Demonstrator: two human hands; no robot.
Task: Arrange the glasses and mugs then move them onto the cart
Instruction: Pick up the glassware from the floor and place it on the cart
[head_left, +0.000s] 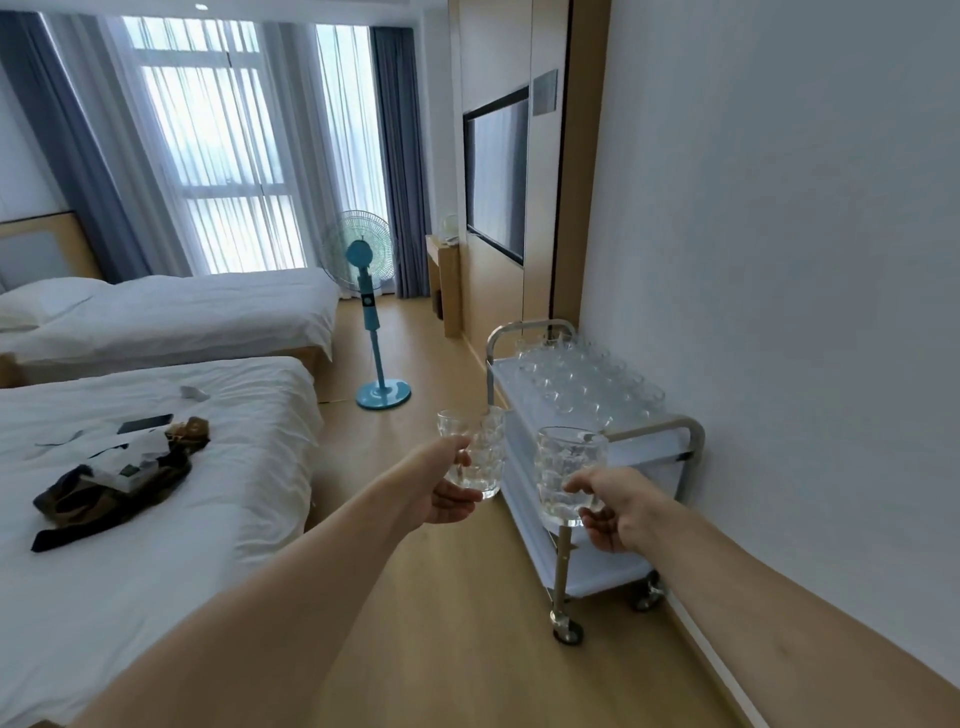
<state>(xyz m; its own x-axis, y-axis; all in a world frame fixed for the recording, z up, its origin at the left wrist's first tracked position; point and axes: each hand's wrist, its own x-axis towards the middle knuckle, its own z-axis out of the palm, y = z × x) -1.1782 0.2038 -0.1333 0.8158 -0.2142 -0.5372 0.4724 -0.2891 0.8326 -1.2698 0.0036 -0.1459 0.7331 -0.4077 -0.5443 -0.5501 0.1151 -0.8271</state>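
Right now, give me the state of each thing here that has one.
Left hand: holding a clear mug upright.
Right hand: holding a clear mug upright.
Cart: top shelf loaded with rows of glassware.
Fan: standing; running or not, cannot tell.
TV: screen dark.
Curtains: drawn open.

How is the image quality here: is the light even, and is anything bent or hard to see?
Head view: the window is overexposed; the wide lens bends the wall and curtains; the clear glasses on the cart blur together; both hands look sharp.
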